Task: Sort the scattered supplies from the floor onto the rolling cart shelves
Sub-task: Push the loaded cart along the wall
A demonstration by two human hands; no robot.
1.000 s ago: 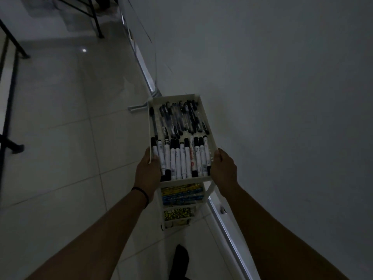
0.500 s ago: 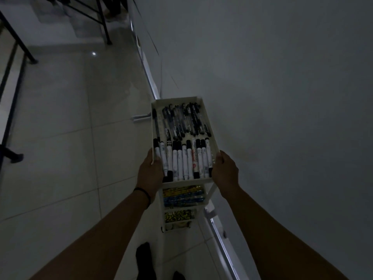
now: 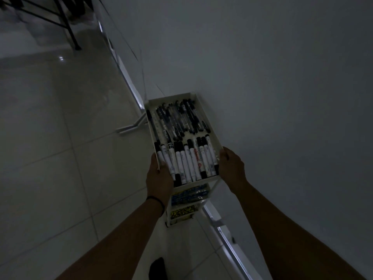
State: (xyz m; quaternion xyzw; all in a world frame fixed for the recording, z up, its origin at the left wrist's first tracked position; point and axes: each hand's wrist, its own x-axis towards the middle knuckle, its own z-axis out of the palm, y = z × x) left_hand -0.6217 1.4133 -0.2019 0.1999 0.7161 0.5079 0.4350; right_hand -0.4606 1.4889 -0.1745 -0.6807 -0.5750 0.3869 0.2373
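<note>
A white rolling cart (image 3: 169, 99) stands against the wall in dim light. Its top shelf holds a row of white markers with black caps (image 3: 187, 160) at the near end and several dark pens (image 3: 177, 118) at the far end. The middle shelf shows blue and yellow items (image 3: 188, 194); the bottom shelf shows small yellow-black items (image 3: 182, 211). My left hand (image 3: 159, 176) grips the top shelf's near left rim. My right hand (image 3: 232, 164) grips its near right rim.
A grey wall (image 3: 282, 98) rises on the right, with a metal strip (image 3: 129, 85) along its base. A metal bracket (image 3: 131, 127) lies on the tiled floor left of the cart. Black table legs (image 3: 68, 27) stand at the far left. My dark shoe (image 3: 158, 268) shows below.
The cart and both hands have moved forward along the wall, and the black table legs at the far left look closer. Both grips stay the same.
</note>
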